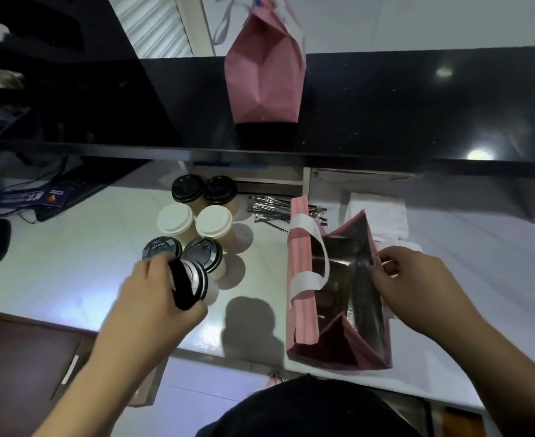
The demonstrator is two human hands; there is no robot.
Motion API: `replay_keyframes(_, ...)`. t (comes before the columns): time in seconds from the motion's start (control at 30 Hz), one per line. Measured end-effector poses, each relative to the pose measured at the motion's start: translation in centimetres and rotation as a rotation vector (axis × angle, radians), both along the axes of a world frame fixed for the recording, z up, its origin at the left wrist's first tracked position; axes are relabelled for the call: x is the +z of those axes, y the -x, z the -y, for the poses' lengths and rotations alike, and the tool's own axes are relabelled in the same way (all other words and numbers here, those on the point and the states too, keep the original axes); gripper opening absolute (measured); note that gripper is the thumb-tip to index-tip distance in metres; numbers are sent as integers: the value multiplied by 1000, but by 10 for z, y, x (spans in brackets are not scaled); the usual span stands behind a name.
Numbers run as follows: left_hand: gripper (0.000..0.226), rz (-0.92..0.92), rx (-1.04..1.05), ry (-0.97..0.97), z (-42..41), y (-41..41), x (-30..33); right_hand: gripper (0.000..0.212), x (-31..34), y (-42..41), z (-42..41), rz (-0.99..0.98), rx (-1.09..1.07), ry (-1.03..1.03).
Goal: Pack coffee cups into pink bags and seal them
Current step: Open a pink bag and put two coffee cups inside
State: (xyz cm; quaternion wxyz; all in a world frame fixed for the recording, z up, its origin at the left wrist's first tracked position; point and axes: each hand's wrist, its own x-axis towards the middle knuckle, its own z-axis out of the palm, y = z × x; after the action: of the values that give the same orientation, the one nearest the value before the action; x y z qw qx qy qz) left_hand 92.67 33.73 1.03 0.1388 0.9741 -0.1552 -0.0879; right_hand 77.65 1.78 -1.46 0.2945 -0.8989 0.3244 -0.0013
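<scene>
An open pink bag (300,279) with a foil lining and white handles stands on the white counter (70,263) right of centre. My right hand (417,285) pinches its right rim and holds it open. My left hand (155,294) grips a black-lidded coffee cup (196,279), tilted, at the near end of the cup cluster. Behind it stand several more cups: two with black lids (201,252), two with white lids (214,220) and two with black lids (187,187) at the back. A second pink bag (264,70), shut at the top, stands on the black upper ledge.
A bundle of wrapped straws (269,209) lies behind the open bag. White napkins (379,212) lie to the bag's right. The black raised ledge (386,105) overhangs the back of the counter. A keyboard and cables (70,190) sit at the far left. The counter's front edge runs just below the bag.
</scene>
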Motion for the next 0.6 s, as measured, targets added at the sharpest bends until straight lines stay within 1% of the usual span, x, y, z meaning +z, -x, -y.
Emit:
replay_keyframes(0.07, 82, 156, -57, 153, 13, 12, 44, 21, -1, 1, 1, 9, -4, -5)
replay_keyframes(0.13, 82, 255, -165, 345, 43, 27, 86, 20, -2, 1, 2, 14, -11, -28)
replay_keyframes(0.2, 82, 249, -335, 450, 80, 38, 108, 19, -4, 3, 5, 21, -15, -56)
replay_keyframes(0.23, 82, 231, -426, 449, 99, 41, 110, 20, -4, 4, 6, 24, -9, -57)
replay_keyframes(0.27, 83, 212, -511, 406, 118, 43, 109, 21, -4, 5, 8, 27, 0, -50)
replay_keyframes(0.33, 84, 156, -655, 228, 153, 40, 97, 26, -4, 8, 13, 17, 3, -43)
replay_keyframes(0.4, 83, 73, -750, 12, 179, 31, 75, 32, -3, 11, 18, -3, -7, -43)
replay_keyframes(0.47, 78, 5, -808, -144, 196, 24, 52, 38, -2, 13, 21, -5, -17, -45)
replay_keyframes(0.53, 72, -37, -847, -217, 211, 23, 31, 41, -2, 15, 22, 8, -21, -42)
replay_keyframes(0.6, 65, -2, -881, -269, 221, 25, 14, 45, -2, 16, 22, 24, -21, -16)
